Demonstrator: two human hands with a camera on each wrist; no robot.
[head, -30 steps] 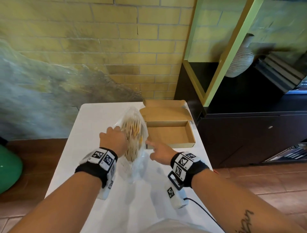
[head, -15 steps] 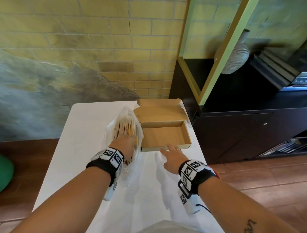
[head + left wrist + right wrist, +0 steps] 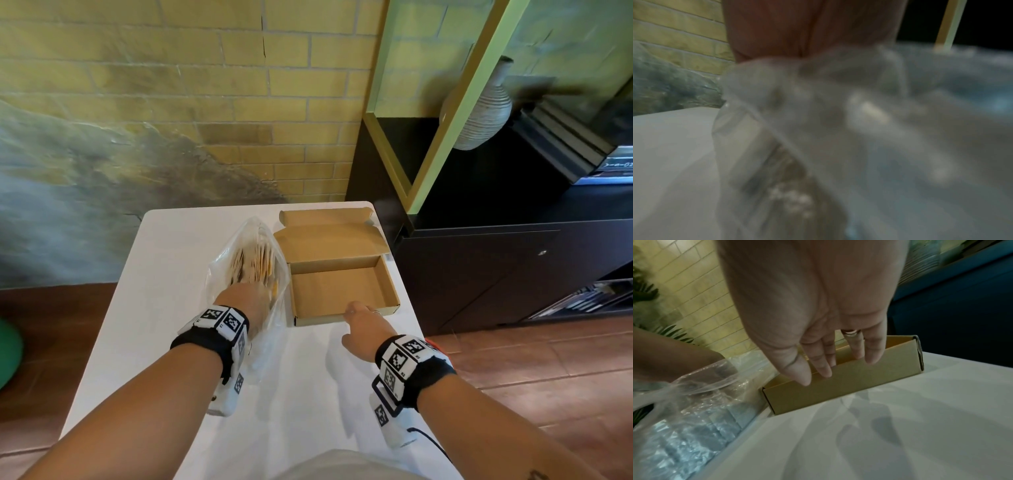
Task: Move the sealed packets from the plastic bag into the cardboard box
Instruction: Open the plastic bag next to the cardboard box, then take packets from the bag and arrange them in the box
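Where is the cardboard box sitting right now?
In the head view the open cardboard box sits toward the white table's far right, right beside the plastic bag; the right hand reaches its near wall.

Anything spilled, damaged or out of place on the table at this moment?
Nothing stands out. The cardboard box sits open and empty with its lid folded back. The packets are all inside the plastic bag beside it. The left hand reaches into the bag, and the right hand is at the box's near wall.
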